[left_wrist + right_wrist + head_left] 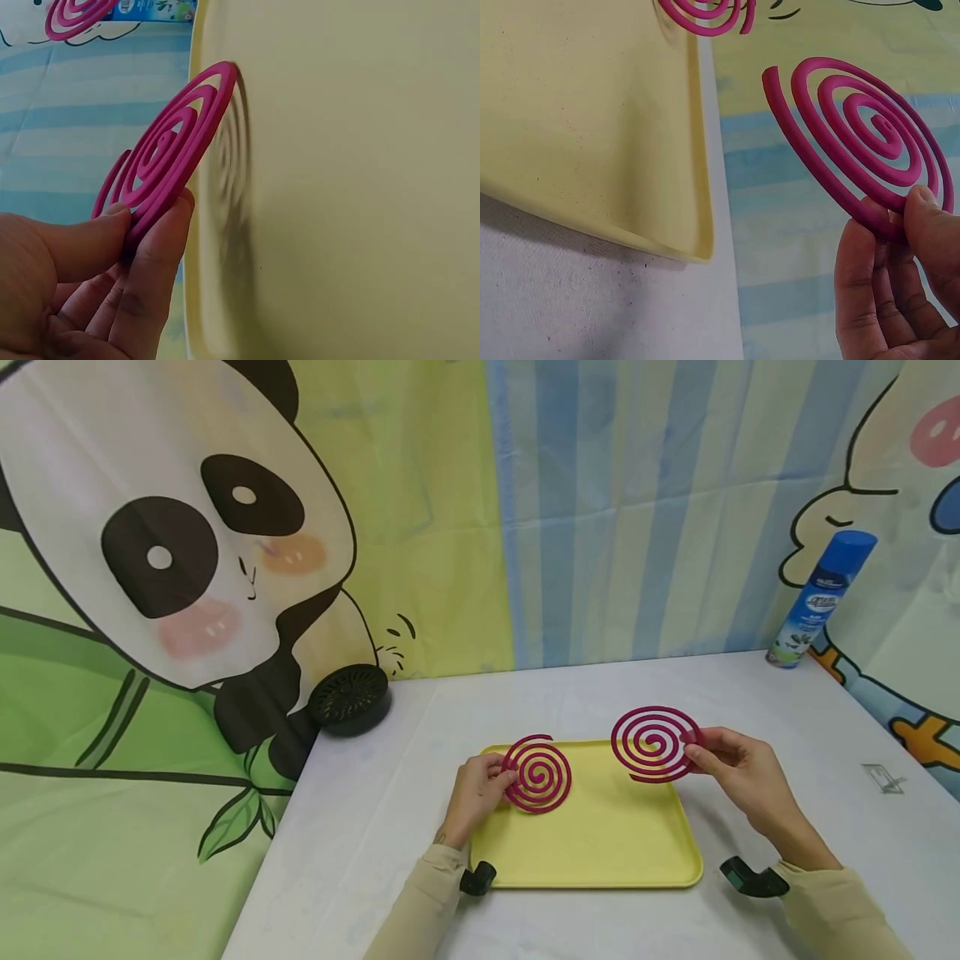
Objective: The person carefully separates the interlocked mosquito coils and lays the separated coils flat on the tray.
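Nearest is the yellow tray [585, 852], flat on the table [360, 860]. At its left edge the left hand [476, 795] pinches the magenta left coil [538, 775] by the outer turns, thumb against fingers. Right of the tray, the right hand [750, 772] likewise pinches the right coil [655, 743] by its right side. The next move seems to turn on this: each coil lies inward of its fingers, toward the other, with a gap between; the left hand appears nearer the tray. Being round, neither coil has a clear long axis. The head view shows both nearly face-on; the left wrist view shows the left coil tilted, its shadow on the tray. The right wrist view shows the right coil's free end well apart from the fingers. Only the head view shows the black round holder [350, 697], far left; the spray can [817, 602] stands far right.
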The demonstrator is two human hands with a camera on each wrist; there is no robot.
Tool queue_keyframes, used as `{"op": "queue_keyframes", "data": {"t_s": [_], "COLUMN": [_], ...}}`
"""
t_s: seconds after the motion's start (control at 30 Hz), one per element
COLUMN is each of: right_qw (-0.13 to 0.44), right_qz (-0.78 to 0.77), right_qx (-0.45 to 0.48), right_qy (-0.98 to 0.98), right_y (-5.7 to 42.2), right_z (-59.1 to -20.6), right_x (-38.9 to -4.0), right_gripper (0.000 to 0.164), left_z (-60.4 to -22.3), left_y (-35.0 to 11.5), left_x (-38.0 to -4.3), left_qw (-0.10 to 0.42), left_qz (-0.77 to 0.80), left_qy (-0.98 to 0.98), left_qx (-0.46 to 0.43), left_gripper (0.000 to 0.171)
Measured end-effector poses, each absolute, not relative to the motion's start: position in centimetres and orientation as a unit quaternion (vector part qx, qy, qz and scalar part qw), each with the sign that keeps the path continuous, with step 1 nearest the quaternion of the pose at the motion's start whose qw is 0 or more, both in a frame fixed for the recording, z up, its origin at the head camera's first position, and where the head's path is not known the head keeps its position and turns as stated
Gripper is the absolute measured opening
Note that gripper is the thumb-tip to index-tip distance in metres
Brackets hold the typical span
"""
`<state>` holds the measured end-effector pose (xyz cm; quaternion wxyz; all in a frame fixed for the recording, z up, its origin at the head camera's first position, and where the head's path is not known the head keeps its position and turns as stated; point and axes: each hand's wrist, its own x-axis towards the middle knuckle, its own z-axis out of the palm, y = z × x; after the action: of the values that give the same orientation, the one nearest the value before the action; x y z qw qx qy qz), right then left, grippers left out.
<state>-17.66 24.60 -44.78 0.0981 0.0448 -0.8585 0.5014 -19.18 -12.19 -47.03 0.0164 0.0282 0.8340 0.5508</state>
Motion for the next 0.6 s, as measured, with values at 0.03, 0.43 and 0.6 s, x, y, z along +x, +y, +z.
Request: {"op": "queue_keyframes", "data": {"t_s": [0.03,0.43,0.6], "right_qw": [0.097,0.087,0.077], "right_qz": [0.501,0.506,0.504], "right_qx": [0.046,0.055,0.054], "right_qy": [-0.859,-0.856,-0.859], "right_y": [24.53,24.27,24.18], "right_z": [-44.79,-44.82,-44.96], "right_x": [-17.67,-17.71,-17.73], "right_gripper": [0.037,0.037,0.037], "left_z": [-47.06,-46.51,-46.56], "left_y": [-12.24,-12.63,-12.88], "left_x": [-19.17,-18.97,-18.87], "left_qw": [0.02,0.062,0.069], "left_qz": [0.55,0.534,0.495], "left_qy": [0.834,0.842,0.864], "left_qx": [0.026,0.047,0.057], "left_gripper": [0.017,0.023,0.027]}}
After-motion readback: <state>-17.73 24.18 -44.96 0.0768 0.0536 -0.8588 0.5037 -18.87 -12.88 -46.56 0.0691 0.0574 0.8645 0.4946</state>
